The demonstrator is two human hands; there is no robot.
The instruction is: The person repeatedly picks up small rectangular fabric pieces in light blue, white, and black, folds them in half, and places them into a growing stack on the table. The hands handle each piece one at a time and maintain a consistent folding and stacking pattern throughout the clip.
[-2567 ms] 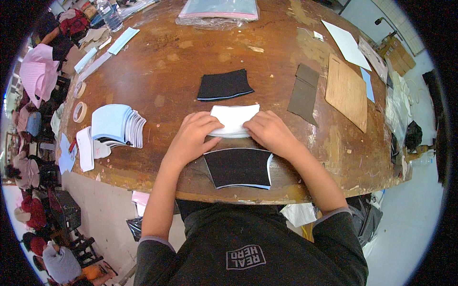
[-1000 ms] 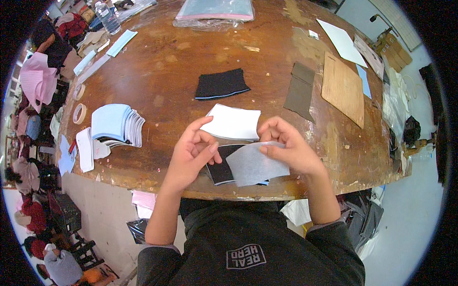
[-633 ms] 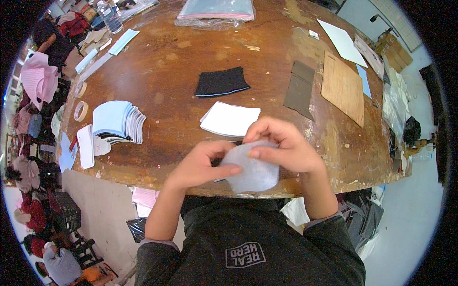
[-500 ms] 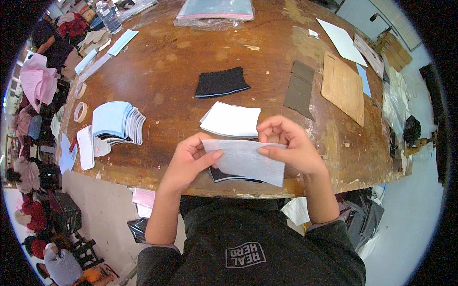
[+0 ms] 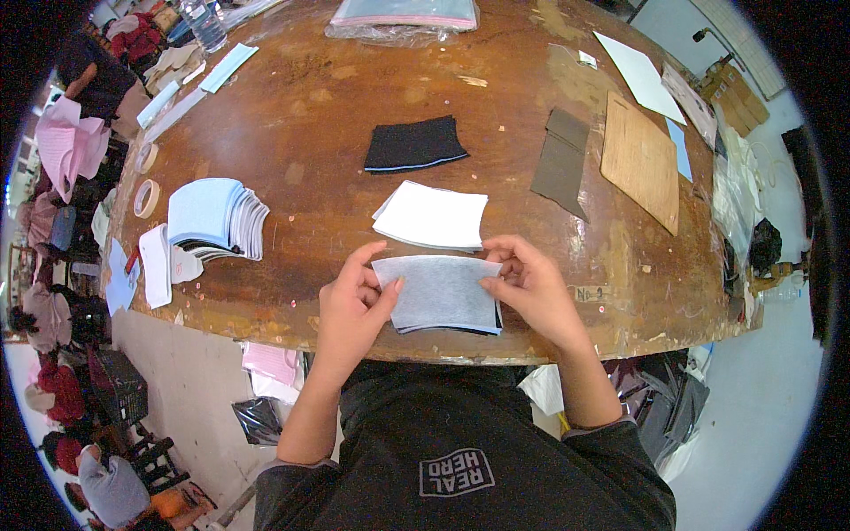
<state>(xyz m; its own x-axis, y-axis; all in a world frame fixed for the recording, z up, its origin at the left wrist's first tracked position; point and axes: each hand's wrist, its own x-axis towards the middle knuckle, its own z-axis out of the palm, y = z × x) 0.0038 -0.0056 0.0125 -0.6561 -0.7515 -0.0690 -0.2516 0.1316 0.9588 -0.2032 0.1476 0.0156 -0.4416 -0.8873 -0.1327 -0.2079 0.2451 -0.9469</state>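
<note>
At the near table edge, a grey fabric sheet (image 5: 440,289) lies flat over a dark piece whose edge shows beneath it. Left hand (image 5: 352,310) pinches the sheet's left edge, thumb on top; right hand (image 5: 529,288) pinches its right edge. Just beyond, touching distance: stack of white pieces (image 5: 432,216). Farther up: black fabric piece (image 5: 414,144). Left: fanned stack of light blue pieces (image 5: 212,215). Right: brown fabric strip (image 5: 560,162), wooden board (image 5: 639,159). All rest on the worn wooden table (image 5: 310,106).

A sewing workshop: a worn wooden worktop (image 5: 336,80) carries stacks of cut fabric pieces (image 5: 217,217), tape rolls (image 5: 147,196) and cardboard patterns (image 5: 639,159).
</note>
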